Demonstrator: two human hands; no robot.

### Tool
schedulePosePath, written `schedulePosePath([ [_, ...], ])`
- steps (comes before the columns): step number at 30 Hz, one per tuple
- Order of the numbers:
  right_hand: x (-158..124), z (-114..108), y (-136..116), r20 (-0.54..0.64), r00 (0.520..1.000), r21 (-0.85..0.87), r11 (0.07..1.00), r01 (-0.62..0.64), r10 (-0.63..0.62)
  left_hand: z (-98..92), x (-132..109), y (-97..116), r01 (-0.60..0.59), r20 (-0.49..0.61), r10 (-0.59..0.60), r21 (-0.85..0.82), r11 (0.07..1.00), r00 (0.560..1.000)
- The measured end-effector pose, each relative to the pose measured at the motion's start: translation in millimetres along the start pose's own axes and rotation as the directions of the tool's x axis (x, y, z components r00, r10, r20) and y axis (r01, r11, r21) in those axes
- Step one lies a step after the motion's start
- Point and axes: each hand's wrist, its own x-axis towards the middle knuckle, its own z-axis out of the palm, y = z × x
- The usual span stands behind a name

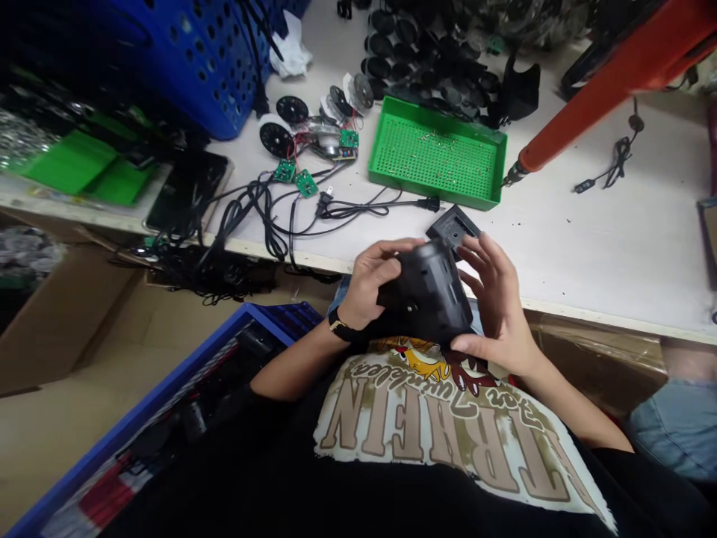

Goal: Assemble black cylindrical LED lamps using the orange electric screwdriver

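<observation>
Black plastic housing (pixel 426 299) — clamped between both hands, just off the desk's (pixel 582 254) near edge.
Fingers of left hand (pixel 373 280) and right hand (pixel 493 299) wrapped around it — small black cover (pixel 452 226) just beyond.

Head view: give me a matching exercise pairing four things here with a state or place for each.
Things:
1. black housing
2. green tray
3. orange screwdriver
4. blue basket

States:
A. perforated, at the bench's far left
B. tilted, tip at a tray corner
C. held between left hand and right hand
D. dotted with small parts

Pairs: 1C, 2D, 3B, 4A.
</observation>
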Motion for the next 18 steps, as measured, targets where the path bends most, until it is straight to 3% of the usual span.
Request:
schedulePosePath([
  [4,22,0,-5,0.023,0.993,-0.219,0.968,0.119,-0.117,9.0,28,16,-0.011,-0.147,0.004,-0.044,0.999,0.989],
  [9,38,12,-4,-0.211,0.960,-0.195,0.970,0.143,-0.184,23.5,16,20,0.003,-0.364,-0.070,-0.182,0.983,0.929],
  [13,41,14,1,-0.226,0.955,-0.127,0.978,0.168,-0.194,19.9,-2,7,0.167,-0.291,-0.231,-0.229,0.959,0.928],
  [15,41,15,3,-0.191,0.971,-0.042,0.989,0.141,-0.146,13.6,0,4,0.152,-0.243,-0.188,-0.160,0.975,0.952],
  [18,43,17,6,-0.157,0.984,0.005,0.996,0.084,-0.082,7.6,12,9,0.031,-0.137,-0.033,-0.017,0.999,0.990],
])
